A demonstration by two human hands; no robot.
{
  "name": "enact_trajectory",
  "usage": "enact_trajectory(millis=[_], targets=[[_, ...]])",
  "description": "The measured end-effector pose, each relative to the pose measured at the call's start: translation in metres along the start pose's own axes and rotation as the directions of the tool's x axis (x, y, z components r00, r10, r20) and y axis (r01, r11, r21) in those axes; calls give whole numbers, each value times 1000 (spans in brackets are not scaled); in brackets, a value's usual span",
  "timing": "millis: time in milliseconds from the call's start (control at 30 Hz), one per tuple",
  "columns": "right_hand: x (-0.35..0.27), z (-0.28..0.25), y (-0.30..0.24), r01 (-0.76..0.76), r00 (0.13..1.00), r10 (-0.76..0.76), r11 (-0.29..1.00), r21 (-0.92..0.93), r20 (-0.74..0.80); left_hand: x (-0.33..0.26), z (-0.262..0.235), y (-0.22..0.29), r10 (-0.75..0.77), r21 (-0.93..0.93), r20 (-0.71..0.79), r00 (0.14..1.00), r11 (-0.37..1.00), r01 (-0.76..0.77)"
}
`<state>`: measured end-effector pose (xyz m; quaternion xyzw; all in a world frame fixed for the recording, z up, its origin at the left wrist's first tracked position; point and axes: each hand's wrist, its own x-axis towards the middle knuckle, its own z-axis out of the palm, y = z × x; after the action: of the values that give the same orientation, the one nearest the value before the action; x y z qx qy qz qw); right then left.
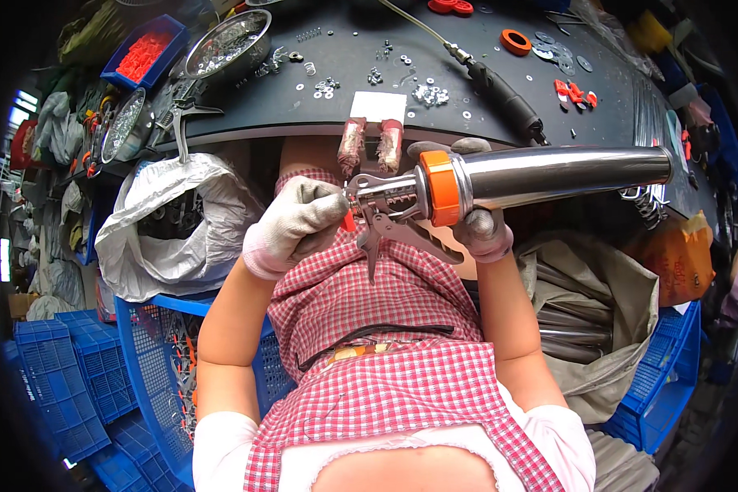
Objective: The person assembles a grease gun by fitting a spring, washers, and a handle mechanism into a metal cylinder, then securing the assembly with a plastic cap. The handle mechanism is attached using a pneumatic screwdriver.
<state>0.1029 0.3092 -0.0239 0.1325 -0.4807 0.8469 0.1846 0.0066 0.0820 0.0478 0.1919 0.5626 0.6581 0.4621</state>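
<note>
A caulking gun [566,174] with a shiny metal barrel lies across in front of me, its barrel pointing right. Its orange collar [441,187] joins the barrel to a grey metal trigger handle [394,231]. Wearing a grey-white glove, my right hand [482,230] is closed around the gun near the collar, fingers behind and thumb in front. At the gun's rear end, the gloved left hand [299,223] has its fingers pinched on a small red plastic piece [348,220]. The fingertips partly hide that piece, and whether it is attached to the gun cannot be told.
On the dark workbench [344,61] lie nuts, washers, a black power screwdriver [504,98], an orange ring [515,43] and red parts [574,93]. A wrapped two-pronged rest [371,148] juts from its edge. Sacks [172,238] and blue crates [66,385] flank me.
</note>
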Motion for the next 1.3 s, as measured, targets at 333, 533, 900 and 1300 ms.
enact_trajectory(millis=[333, 533, 900, 1300], targets=[[-7, 25, -27, -163, 970, 131, 975, -152, -205, 21, 30, 49, 877, 950, 312, 366, -280, -139], [-6, 49, -36, -116, 993, 108, 932, -342, -42, 37, 63, 38, 674, 877, 182, 716, 219, -428], [-181, -241, 104, -840, 510, -305, 23, -542, -804, -57, -94, -8, 692, 606, -639, 336, 722, -335], [-229, -316, 145, -403, 132, 92, 915, 31, -987, -29, -41, 1, 227, -24, -928, 296, 755, -655]])
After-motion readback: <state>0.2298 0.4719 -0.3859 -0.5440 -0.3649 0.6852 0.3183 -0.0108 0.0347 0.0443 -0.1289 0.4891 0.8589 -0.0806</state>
